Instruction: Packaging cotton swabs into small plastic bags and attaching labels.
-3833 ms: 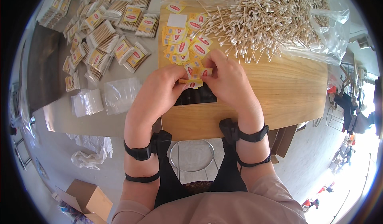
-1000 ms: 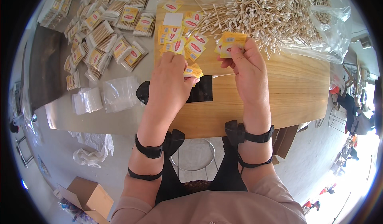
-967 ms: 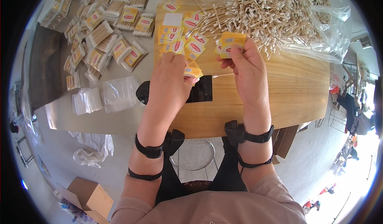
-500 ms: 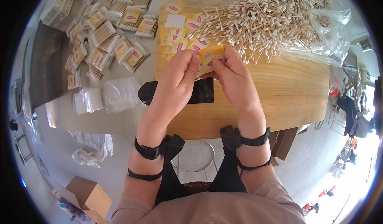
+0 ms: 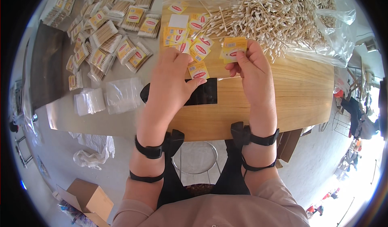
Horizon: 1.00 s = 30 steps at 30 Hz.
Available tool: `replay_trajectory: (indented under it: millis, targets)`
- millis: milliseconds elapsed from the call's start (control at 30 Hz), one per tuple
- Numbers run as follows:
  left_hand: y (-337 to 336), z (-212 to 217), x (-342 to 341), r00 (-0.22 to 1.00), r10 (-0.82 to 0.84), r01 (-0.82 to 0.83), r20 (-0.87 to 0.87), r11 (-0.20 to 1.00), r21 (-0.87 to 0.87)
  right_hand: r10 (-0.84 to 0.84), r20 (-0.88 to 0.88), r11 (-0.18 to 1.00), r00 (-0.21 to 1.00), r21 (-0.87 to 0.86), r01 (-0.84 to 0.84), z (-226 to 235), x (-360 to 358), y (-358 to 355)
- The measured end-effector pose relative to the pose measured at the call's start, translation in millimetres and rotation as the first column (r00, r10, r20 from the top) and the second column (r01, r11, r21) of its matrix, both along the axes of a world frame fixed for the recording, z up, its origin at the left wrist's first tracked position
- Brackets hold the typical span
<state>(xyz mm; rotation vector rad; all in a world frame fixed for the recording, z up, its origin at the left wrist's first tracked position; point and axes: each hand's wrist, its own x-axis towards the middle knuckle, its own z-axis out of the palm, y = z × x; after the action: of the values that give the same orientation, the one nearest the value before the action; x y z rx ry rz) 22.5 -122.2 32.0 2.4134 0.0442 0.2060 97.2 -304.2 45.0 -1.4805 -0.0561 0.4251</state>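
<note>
Held cards (image 5: 235,44), printed faces up, long axis unclear

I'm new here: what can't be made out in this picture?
All in the head view:
How many yellow cards the right hand holds: they overlap, and it partly covers them.
Whether the black shapes join: the left hand and wrist hide the middle.
The far side of the swab heap: cut off by the top edge.
Things at the far right rim: too small, washed out by glare.
</note>
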Motion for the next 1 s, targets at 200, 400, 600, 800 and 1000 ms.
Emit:
replay_trajectory:
  millis: [200, 400, 600, 800, 1000]
  targets:
    - [-8.0, -8.2, 1.3, 0.996, 0.061, -0.059, -0.059, 0.998, 0.030, 0.036, 0.016, 0.999, 0.999, -0.031, -0.036, -3.3, 0.3, -0.8]
    - [-14.8, -8.8, 3.4, 0.993, 0.039, -0.051, -0.109, 0.992, -0.113, 0.151, 0.015, 0.980, 0.988, -0.130, -0.148, -12.2, -3.0, -1.6]
    - [-16.6, -8.3, 2.1, 0.995, 0.034, -0.042, -0.095, 0.996, -0.081, 0.206, 0.039, 0.972, 0.978, -0.122, -0.200, -14.5, -6.0, -1.7]
    - [-19.4, -7.9, 5.6, 0.996, 0.051, -0.063, -0.075, 0.982, -0.176, 0.276, 0.051, 0.946, 0.960, -0.189, -0.262, -24.3, -4.8, -5.1]
    - [-20.5, -8.7, 9.3, 0.994, 0.096, -0.074, 0.045, 0.931, -0.358, 0.288, 0.156, 0.935, 0.945, -0.258, -0.243, -30.6, -10.4, 2.5]
